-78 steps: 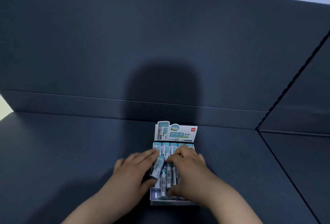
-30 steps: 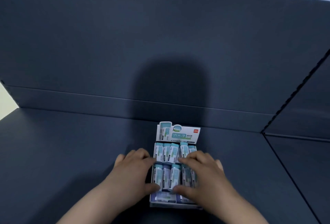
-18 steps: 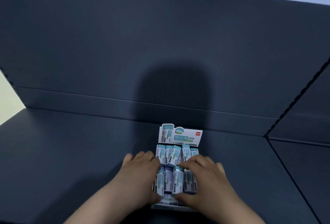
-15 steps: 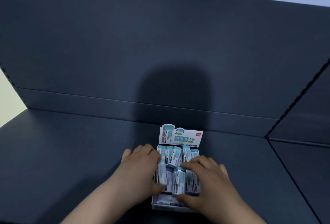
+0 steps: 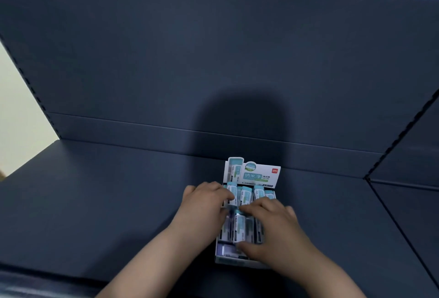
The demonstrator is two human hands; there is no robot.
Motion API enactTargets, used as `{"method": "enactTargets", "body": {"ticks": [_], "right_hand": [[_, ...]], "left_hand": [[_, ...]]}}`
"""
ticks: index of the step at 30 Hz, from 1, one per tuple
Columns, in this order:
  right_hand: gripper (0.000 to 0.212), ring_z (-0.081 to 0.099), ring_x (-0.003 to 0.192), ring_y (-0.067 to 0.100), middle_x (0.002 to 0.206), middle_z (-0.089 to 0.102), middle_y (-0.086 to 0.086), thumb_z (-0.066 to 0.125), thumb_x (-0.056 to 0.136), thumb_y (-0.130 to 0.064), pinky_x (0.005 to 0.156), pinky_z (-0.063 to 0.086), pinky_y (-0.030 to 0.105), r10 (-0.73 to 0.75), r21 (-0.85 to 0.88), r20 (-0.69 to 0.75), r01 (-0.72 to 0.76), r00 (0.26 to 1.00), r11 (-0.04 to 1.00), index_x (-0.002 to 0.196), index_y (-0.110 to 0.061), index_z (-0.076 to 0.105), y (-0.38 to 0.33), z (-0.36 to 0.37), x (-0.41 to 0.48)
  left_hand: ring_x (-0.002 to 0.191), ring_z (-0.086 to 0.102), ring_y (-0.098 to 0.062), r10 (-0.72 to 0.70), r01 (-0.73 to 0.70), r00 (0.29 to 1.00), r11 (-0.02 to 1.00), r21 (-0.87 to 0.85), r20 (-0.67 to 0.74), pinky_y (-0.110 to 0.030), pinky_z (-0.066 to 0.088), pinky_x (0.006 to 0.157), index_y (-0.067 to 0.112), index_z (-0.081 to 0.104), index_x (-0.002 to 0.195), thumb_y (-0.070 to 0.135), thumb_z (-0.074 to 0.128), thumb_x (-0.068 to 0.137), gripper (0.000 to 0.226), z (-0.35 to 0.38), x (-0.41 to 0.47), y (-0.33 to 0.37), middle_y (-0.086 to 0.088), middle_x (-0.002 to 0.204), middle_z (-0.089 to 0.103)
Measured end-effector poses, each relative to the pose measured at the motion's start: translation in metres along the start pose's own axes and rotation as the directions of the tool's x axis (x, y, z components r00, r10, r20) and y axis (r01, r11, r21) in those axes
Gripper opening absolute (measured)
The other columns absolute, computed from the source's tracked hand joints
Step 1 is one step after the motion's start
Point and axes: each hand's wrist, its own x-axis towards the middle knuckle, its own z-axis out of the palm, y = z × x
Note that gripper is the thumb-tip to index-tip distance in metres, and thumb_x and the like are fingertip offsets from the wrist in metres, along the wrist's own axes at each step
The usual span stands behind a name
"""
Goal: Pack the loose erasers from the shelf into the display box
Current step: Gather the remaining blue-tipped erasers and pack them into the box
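Display box (image 5: 251, 175) header: 纳米净, red logo (image 5: 275, 170) illegible. Left hand (image 5: 204, 205) fingers together on box's left erasers (image 5: 232, 196), grip unclear; right hand (image 5: 273, 225) pinches front eraser (image 5: 239, 227).

Display box (image 5: 234, 260) on shelf (image 5: 107, 202), right of centre, near back panel (image 5: 190, 60) that rises behind it. Header card (image 5: 260, 175) stands at far end of box. In box: far row of erasers (image 5: 245, 196) just before card, near row of erasers (image 5: 238, 227) before that. Left hand (image 5: 204, 205) at left wall of box, fingertips on leftmost eraser of far row. Right hand (image 5: 273, 226) over right part of box, fingers across far ends of near row, thumb at its near end. Second shelf section (image 5: 403, 238) to right, past seam.
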Motion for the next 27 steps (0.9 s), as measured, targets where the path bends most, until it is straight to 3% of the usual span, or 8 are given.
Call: {"method": "enactTargets", "body": {"ticks": [6,11,17,22,27], "right_hand": [[0.049,0.039,0.113,0.009,0.115,0.048,-0.016,0.060,0.077,-0.053,0.082,0.022,0.028,-0.001,-0.064,0.002,0.001,1.000,0.998,0.122,-0.036,0.050,-0.003,0.005,0.000],[0.050,0.035,0.117,0.003,0.115,0.042,-0.023,0.063,0.076,-0.051,0.081,0.018,0.024,0.066,-0.047,-0.013,-0.067,0.998,0.997,0.123,-0.039,0.050,0.005,0.000,-0.009],[0.048,0.035,0.113,0.002,0.105,0.036,-0.025,0.061,0.079,-0.051,0.081,0.017,0.023,0.112,-0.058,-0.005,-0.112,0.994,0.992,0.124,-0.041,0.049,0.015,-0.006,-0.018],[0.052,0.034,0.118,0.002,0.114,0.039,-0.023,0.061,0.079,-0.052,0.084,0.017,0.023,0.150,-0.059,-0.043,-0.153,0.988,0.986,0.127,-0.041,0.045,0.020,-0.008,-0.023],[0.050,0.034,0.121,0.004,0.125,0.041,-0.019,0.056,0.085,-0.046,0.088,0.019,0.021,0.143,-0.023,-0.114,-0.146,0.983,0.989,0.131,-0.036,0.042,0.023,-0.009,-0.016]], "left_hand": [[0.117,0.040,-0.005,0.101,-0.090,0.983,0.993,-0.077,0.153,-0.026,0.021,0.089,0.038,0.057,0.118,0.032,0.055,0.087,0.032,-0.009,-0.014,0.010,0.015,0.119,0.052],[0.121,0.036,-0.010,0.085,-0.091,0.967,0.996,0.013,0.241,-0.029,0.023,0.096,0.032,0.056,0.122,0.043,0.058,0.085,0.039,-0.002,-0.022,0.009,0.011,0.126,0.045],[0.120,0.035,-0.010,0.071,-0.075,0.982,0.997,0.015,0.174,-0.027,0.022,0.094,0.028,0.056,0.123,0.038,0.055,0.087,0.037,0.010,-0.026,0.007,0.012,0.126,0.046],[0.118,0.038,-0.003,0.147,-0.143,0.979,0.989,-0.039,0.139,-0.023,0.019,0.093,0.032,0.061,0.119,0.034,0.054,0.089,0.031,0.013,-0.026,0.010,0.017,0.125,0.051],[0.106,0.056,-0.012,0.153,-0.137,0.984,0.977,-0.162,0.090,-0.028,0.035,0.099,0.015,0.070,0.104,0.025,0.066,0.082,0.024,0.016,-0.026,0.007,0.003,0.112,0.065]]}}
